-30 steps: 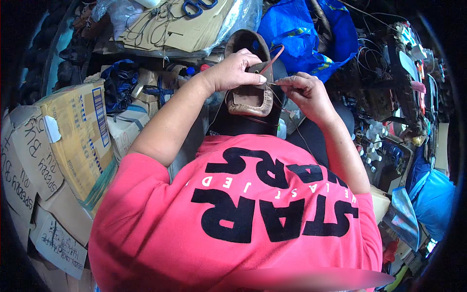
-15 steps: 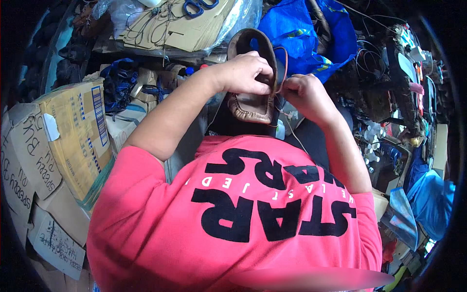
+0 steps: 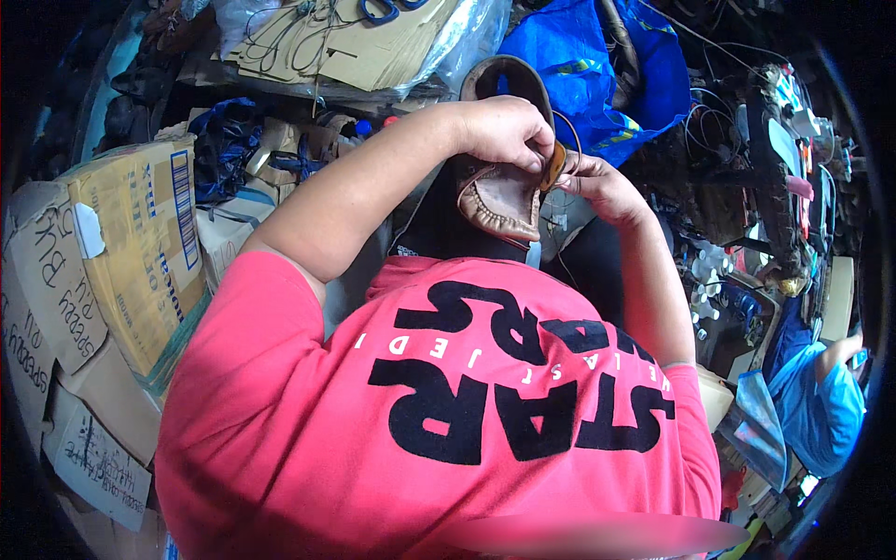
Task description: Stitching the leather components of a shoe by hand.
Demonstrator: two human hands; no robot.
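A brown leather moccasin (image 3: 499, 210) is held in front of my chest, its gathered, stitched toe toward me and its opening upward. My left hand (image 3: 509, 131) is closed on the right edge of the opening, thumb and fingertips pinched together. At the shoe's right side my right hand (image 3: 602, 191) is closed, its fingertips pinching beside a small tan piece (image 3: 557, 163) whose kind I cannot make out. A thin brown lace (image 3: 578, 138) loops up from the shoe and comes down to the right fingers.
Flat cardboard pieces (image 3: 392, 56) with blue-handled scissors (image 3: 378, 11) lie at the far left. Behind the shoe is a blue bag (image 3: 597, 84). Cardboard boxes (image 3: 131, 252) are stacked on my left. A person in blue (image 3: 821, 401) is at the right edge, past clutter and small bottles (image 3: 709, 271).
My left hand has shifted right, from inside the shoe's opening to its right edge. The shoe has moved slightly right and tilted. The tan piece now shows between my hands.
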